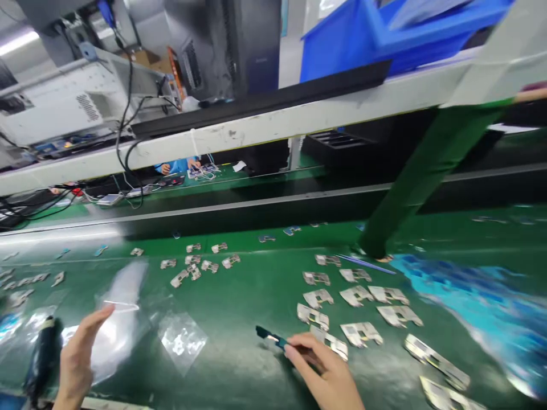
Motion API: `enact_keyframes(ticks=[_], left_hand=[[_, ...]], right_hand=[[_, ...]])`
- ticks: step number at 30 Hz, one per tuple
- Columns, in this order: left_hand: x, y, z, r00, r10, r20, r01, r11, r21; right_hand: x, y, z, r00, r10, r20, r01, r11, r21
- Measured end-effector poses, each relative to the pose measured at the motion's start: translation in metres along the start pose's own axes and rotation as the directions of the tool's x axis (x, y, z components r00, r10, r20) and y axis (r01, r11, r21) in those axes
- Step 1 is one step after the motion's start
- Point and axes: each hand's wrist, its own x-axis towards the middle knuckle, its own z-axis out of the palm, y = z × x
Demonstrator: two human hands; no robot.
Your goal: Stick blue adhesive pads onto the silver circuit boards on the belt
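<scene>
My right hand (320, 364) pinches one end of a small dark, narrow part (272, 337) just above the green table, at the lower middle. To its right and behind it lie several silvery metal-faced boards (362, 333) in loose rows. My left hand (82, 353) is raised at the lower left with its thumb and fingers apart and nothing visible between them. Beside it lies a clear plastic bag (117, 324), smeared by motion, and a smaller clear bag (182, 340) rests between the hands.
Several small boards (193, 259) lie farther back. A dark-handled tool (41, 359) is at far left. Blue plastic film (482, 307) and tweezers (366, 263) are at right. A green post (423, 176) rises to a shelf (256, 126). Another person's hands (193, 164) show beyond.
</scene>
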Motion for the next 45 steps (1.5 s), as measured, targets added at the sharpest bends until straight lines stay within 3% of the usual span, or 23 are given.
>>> enact_keyframes(ticks=[3,5,9,15,18,20,22,24,25,27,29,31,34,38,41,43,45], left_hand=[[-0.018,-0.037,0.002,0.975,-0.168,0.145,0.157,0.984,0.086],[-0.021,-0.055,0.007,0.966,-0.155,0.207,0.111,0.972,0.208],[-0.014,-0.085,0.019,0.962,0.004,0.272,-0.080,0.960,0.269],[-0.030,-0.095,0.033,0.925,-0.132,0.358,0.028,0.960,0.280],[-0.023,-0.081,0.038,0.932,-0.172,0.319,0.015,0.897,0.442],[0.000,-0.059,0.044,0.956,-0.099,0.277,-0.047,0.879,0.474],[0.037,-0.024,0.060,0.959,0.027,0.282,-0.133,0.922,0.363],[0.080,0.020,0.091,0.917,0.086,0.388,-0.153,0.978,0.144],[0.101,0.041,0.112,0.877,0.078,0.475,-0.125,0.990,0.069],[0.140,0.076,0.164,0.825,0.113,0.554,-0.135,0.991,-0.001],[0.169,0.097,0.217,0.799,0.115,0.590,-0.117,0.993,-0.036],[0.187,0.106,0.260,0.775,0.103,0.624,-0.088,0.995,-0.055],[0.198,0.106,0.299,0.733,0.081,0.676,-0.051,0.997,-0.063],[0.204,0.097,0.317,0.696,0.043,0.716,-0.008,0.999,-0.052],[0.203,0.097,0.323,0.698,-0.003,0.716,0.023,1.000,-0.018],[0.203,0.101,0.327,0.710,-0.035,0.703,0.044,0.999,0.005],[0.206,0.107,0.329,0.718,-0.030,0.695,0.052,0.999,-0.011]], right_hand=[[0.010,0.014,0.005,0.951,0.308,0.004,-0.302,0.929,0.214],[0.017,0.008,0.003,0.917,0.396,0.053,-0.396,0.883,0.253],[0.034,-0.009,-0.010,0.884,0.432,0.180,-0.462,0.866,0.193],[0.050,0.015,-0.025,0.878,0.413,0.243,-0.445,0.891,0.093],[0.055,0.025,-0.023,0.868,0.398,0.295,-0.436,0.897,0.074],[0.055,0.025,-0.018,0.872,0.382,0.306,-0.429,0.897,0.105],[0.053,0.020,-0.013,0.883,0.372,0.286,-0.427,0.890,0.162],[0.050,0.015,-0.008,0.885,0.394,0.249,-0.449,0.864,0.228],[0.050,0.012,-0.006,0.879,0.415,0.235,-0.468,0.845,0.259],[0.049,0.005,-0.004,0.866,0.453,0.211,-0.499,0.811,0.304],[0.051,-0.002,-0.006,0.870,0.467,0.158,-0.492,0.806,0.329],[0.053,-0.008,-0.011,0.877,0.471,0.094,-0.474,0.814,0.337],[0.056,-0.009,-0.026,0.872,0.488,0.044,-0.473,0.814,0.337],[0.060,0.001,-0.048,0.858,0.513,0.006,-0.486,0.809,0.332],[0.068,0.003,-0.057,0.866,0.498,-0.032,-0.467,0.831,0.302],[0.079,-0.003,-0.060,0.912,0.404,-0.070,-0.379,0.896,0.232],[0.094,-0.013,-0.061,0.968,0.222,-0.114,-0.209,0.971,0.116]])
